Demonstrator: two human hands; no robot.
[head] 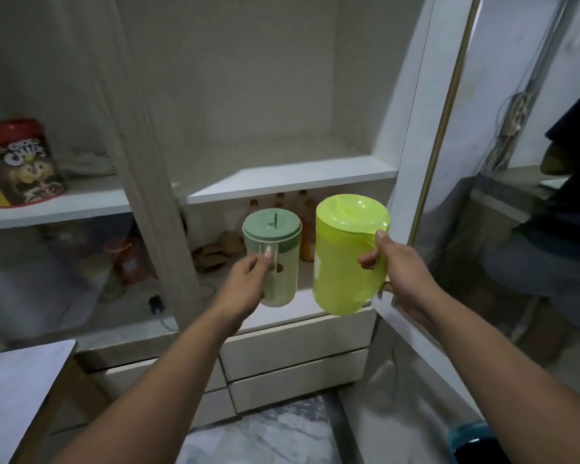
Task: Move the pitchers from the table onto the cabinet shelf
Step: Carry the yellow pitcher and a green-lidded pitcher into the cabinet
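Before the open cabinet, the head camera looks forward and down along two bare forearms, each hand carrying one pitcher, two pitchers in all. The left hand (248, 279) grasps the pale green pitcher (275, 259) by its clear handle, fingers curled through the loop and the thumb on top; this pitcher has a darker sage lid and see-through walls. The right hand (400, 276) grasps the lime-green pitcher (347, 254) by its handle, thumb pressed near the rim and fingers wrapped round the grip. The lime-green one is the larger and opaque, with a matching lid. Both pitchers are upright, just beside each other but apart, held in the air in front of the lower compartment and below the front edge of the middle shelf (292, 179), which is bare where visible. Neither rests on any surface.

Behind the pitchers, at the back of the lower compartment, stand at least three bottles (307, 236) with orange contents, partly hidden, and some brown cardboard pieces (218, 252) lie beside them. To the left, behind a glass pane, one red Choco cereal box (17, 165) sits on a shelf. The cabinet door (426, 162) stands open on the right, its glass reflecting the person. Below the compartments are two drawer fronts (295, 360), stacked. One corner of the grey table (17, 386) shows at lower left, well apart from both pitchers.
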